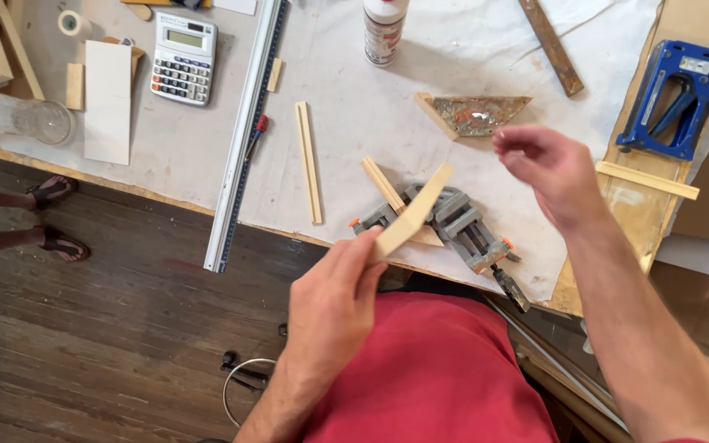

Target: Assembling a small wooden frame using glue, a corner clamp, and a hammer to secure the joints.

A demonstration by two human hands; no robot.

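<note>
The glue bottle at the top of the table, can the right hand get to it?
Probably yes. The right hand is empty and raised above the table, and the glue bottle stands upright beyond it. Only bare white sheet and a flat triangular piece lie between them.

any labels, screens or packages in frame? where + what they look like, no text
Calculator: upper left of the table, grey-white body, greenish screen at the top, dark and light keys.
Glue bottle: top centre, standing, white with a red and dark printed label.
Blue stapler: far right, small silver label plate near its top.
Tape roll: top left corner, pale, no visible label.
</note>
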